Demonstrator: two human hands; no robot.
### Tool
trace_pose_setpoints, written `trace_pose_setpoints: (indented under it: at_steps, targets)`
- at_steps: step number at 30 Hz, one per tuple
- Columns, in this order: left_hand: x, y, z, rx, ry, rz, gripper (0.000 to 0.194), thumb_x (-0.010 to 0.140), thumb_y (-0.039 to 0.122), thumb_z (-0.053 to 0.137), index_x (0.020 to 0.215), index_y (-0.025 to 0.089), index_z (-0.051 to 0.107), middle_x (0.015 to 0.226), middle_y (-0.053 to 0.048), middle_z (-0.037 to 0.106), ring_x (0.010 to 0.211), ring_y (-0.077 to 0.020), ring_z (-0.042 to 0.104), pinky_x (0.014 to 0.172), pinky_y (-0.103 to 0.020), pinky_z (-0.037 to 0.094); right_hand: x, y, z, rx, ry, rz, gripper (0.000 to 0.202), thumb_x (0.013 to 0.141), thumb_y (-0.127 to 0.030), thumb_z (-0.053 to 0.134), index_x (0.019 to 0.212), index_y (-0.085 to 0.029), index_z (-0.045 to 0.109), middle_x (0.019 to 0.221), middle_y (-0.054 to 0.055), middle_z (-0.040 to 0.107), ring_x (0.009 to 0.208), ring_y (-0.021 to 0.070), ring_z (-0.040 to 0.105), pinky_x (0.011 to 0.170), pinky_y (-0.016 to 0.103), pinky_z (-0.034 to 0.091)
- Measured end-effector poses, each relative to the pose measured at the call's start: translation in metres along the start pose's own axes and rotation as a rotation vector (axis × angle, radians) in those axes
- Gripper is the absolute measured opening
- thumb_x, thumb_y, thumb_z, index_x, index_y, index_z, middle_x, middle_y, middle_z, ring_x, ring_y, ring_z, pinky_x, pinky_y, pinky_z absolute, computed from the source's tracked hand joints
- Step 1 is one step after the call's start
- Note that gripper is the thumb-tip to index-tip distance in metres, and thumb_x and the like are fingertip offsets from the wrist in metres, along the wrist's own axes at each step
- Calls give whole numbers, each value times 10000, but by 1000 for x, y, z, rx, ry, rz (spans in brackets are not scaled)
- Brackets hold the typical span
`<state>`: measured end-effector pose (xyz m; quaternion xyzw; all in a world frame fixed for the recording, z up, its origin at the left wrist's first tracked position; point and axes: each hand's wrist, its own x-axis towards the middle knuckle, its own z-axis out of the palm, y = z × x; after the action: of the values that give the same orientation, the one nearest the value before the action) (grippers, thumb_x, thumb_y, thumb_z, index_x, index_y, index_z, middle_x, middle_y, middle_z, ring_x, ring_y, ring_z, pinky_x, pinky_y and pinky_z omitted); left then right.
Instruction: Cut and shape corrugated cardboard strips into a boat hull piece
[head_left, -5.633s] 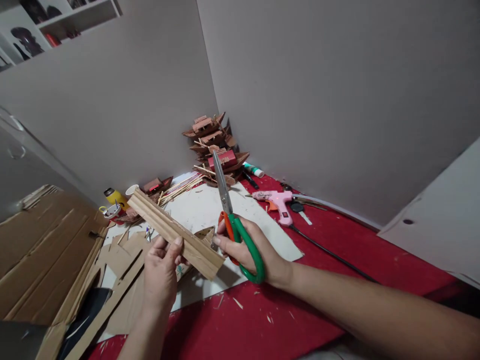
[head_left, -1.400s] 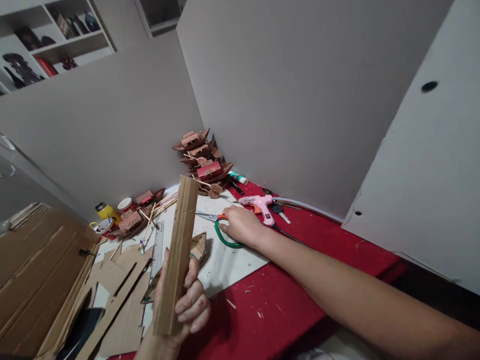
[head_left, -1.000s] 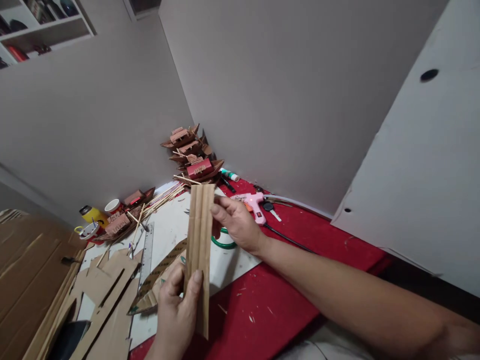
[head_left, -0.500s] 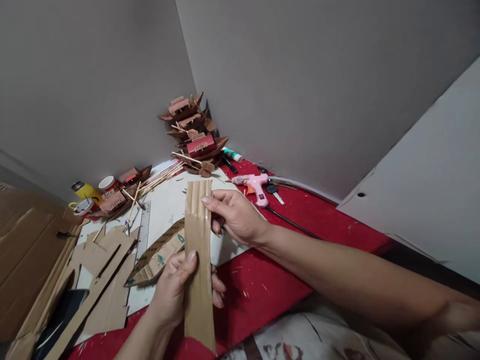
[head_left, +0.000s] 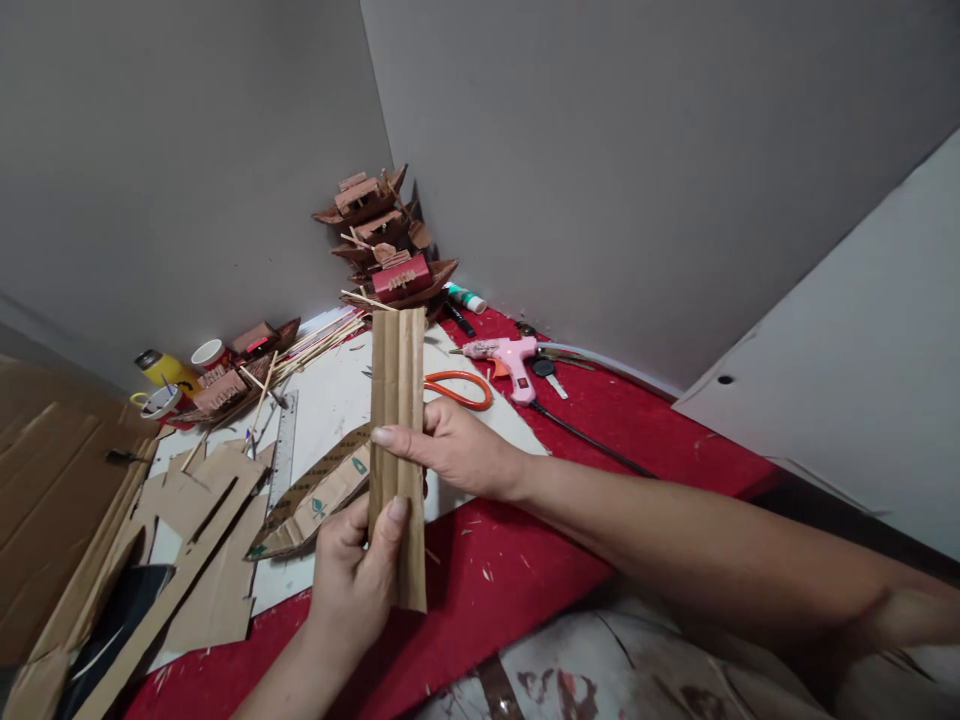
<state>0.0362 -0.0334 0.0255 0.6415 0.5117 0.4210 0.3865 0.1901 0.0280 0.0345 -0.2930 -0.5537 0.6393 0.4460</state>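
A long strip of brown cardboard with lengthwise creases stands upright between my hands. My left hand grips its lower part, thumb on the front face. Higher up, my right hand pinches the strip from the right edge, its thumb lying across the front and its fingers hidden behind. Behind the strip rests a cardboard boat hull with green printed marks, partly covered by the strip and my left hand. Scissors with orange handles lie just past my right hand, their blades mostly hidden.
A pink glue gun lies on the red cloth beside a key. Model boats are stacked in the corner. Cut cardboard pieces, a ruler, thin sticks and cups occupy the left side.
The strip has risen and its creases stand out more. My right hand has slid down along it, closer to my left hand. The orange scissor handles have come into sight.
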Motion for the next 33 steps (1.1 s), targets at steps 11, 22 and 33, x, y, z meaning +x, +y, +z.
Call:
trace_pose_setpoints:
  at_steps: [11,22,33]
  targets:
    - [-2,3,-3,69,51,133,233,796,257,623,573,189,632,542,11,530,513,-117,439,516,-222,366,2,-1,-1,236,-142,96,398,654,-493,723,640,-111,614,522,-18,598,424,78,543,424,185,453]
    - [6,1,-5,90,9,23,284,826,352,583,605,179,631,601,-15,580,666,-179,550,576,-242,404,2,-4,-3,53,40,-8,332,663,-419,744,633,-117,610,506,-31,580,436,67,524,425,173,442]
    - [-3,4,-10,120,16,219,162,775,256,649,630,206,702,532,-1,604,480,-119,504,498,-225,403,7,15,7,461,-284,302,389,585,-448,780,615,-96,617,472,-20,603,298,54,473,277,146,372]
